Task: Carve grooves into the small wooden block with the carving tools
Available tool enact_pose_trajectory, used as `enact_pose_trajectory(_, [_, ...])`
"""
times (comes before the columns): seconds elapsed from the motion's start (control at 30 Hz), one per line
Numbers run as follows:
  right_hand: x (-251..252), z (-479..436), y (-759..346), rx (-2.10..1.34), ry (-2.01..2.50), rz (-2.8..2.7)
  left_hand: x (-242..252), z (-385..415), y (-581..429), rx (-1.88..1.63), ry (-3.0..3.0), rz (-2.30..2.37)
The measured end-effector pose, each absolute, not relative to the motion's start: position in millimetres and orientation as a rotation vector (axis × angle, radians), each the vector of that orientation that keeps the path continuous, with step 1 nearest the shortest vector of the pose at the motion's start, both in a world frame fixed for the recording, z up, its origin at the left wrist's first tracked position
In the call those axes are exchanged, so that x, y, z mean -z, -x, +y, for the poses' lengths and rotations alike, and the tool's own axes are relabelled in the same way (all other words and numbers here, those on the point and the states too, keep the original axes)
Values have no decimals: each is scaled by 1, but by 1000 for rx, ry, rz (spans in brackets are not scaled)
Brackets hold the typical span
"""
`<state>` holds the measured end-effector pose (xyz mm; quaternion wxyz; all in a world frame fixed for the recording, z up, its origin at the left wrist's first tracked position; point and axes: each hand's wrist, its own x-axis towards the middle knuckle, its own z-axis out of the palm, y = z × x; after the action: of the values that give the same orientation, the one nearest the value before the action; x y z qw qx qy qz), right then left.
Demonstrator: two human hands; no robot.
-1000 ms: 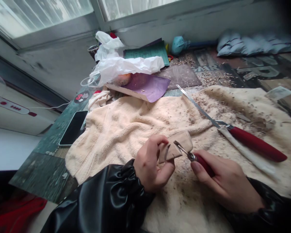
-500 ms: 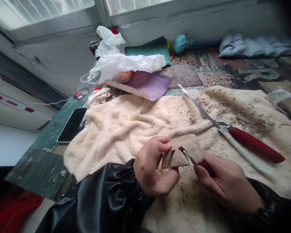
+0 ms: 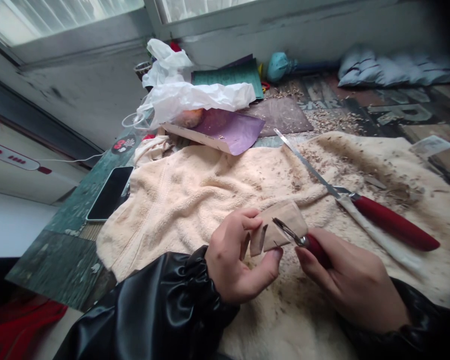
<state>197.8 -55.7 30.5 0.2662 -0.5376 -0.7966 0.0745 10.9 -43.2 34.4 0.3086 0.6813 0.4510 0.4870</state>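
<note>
My left hand grips a small pale wood block by its left end, fingers behind and thumb along the lower edge. Dark slanted notches are cut into the block's near face. In my right hand is a red-handled carving tool with a thin, loop-like metal blade, whose tip lies over the face of the block. Whether the tip bites into the wood I cannot tell. Under both hands spreads a cream towel strewn with wood shavings.
On the towel at right lie a second red-handled tool and a narrow metal blade with a white-wrapped grip. A phone rests at left. Behind are purple paper, a white plastic bag and a green sheet.
The carving tool has turned in my right hand, so its metal neck and more of the red handle show. My left thumb has shifted slightly, and the block has tilted a little.
</note>
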Motion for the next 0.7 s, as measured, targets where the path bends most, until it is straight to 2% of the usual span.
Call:
enact_pose_trajectory(0.37, [-30,-56,-198,-225,1420,-2081,-36,-39,-12,-1254,-1420,1267])
enact_pose_trajectory(0.7, [-31,-57,-197,-341,1420,-1985,-35,-36,-13,-1227,-1348,1257])
